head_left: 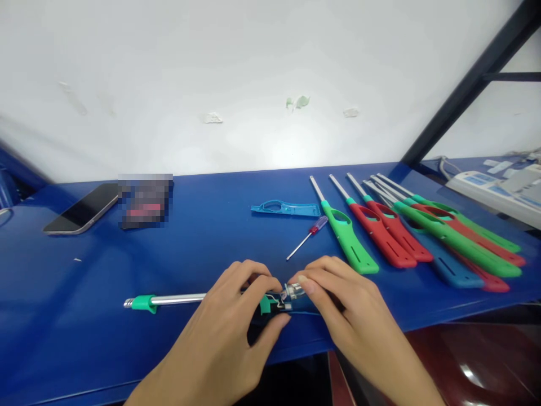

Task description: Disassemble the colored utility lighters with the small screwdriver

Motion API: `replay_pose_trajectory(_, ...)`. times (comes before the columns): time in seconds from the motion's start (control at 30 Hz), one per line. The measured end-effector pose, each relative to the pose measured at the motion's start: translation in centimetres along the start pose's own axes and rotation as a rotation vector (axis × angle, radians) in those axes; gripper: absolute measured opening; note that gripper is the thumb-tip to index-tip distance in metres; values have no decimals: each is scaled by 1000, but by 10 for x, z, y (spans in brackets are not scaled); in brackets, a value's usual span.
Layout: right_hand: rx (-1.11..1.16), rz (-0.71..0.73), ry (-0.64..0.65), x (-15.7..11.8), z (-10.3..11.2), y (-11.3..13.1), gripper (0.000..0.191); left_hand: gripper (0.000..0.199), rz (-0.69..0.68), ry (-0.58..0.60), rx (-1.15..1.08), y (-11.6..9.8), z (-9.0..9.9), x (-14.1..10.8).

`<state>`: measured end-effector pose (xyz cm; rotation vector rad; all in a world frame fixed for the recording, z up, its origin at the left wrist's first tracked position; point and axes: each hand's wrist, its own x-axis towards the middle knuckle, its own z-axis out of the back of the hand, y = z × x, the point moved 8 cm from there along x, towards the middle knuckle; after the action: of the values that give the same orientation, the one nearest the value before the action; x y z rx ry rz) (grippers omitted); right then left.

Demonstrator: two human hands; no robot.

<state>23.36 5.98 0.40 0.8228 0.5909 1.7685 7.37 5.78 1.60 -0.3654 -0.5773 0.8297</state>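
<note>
Near the front edge of the blue table, my left hand [230, 324] grips the inner part of an opened lighter, whose silver tube [180, 299] points left with a green sleeve [143, 303] near its tip. A green piece [265, 305] and thin wires show between my hands. My right hand [346, 310] pinches a clear and metal cylinder [295, 291] beside the wires. Farther back lie a blue half shell [287, 208] and a small screwdriver [307, 237] with a red and clear handle. The lower casing is mostly hidden by my fingers.
Several long lighters, including a green one [353, 242] and a red one [382, 237], lie to the right on the table [203, 231]. A phone [84, 210] and a blurred object [147, 200] are at the back left. A white wall stands behind; a dark post [460, 90] rises at right.
</note>
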Motion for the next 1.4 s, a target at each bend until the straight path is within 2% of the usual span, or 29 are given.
replay_pose_trajectory(0.3, 5, 14, -30, 0, 2, 2, 30, 23, 12, 28, -18, -2, 2, -1)
replay_pose_trajectory(0.63, 49, -9, -43, 1, 3, 2, 33, 19, -12, 7, -66, -2, 1, 3)
replay_pose_trajectory(1.07, 71, 7, -26, 1, 1, 1, 24, 15, -55, -2, -32, -3, 0, 4)
replay_pose_trajectory(1.4, 23, 33, -4, 1, 1, 2, 24, 24, -43, 14, -27, -5, 1, 3)
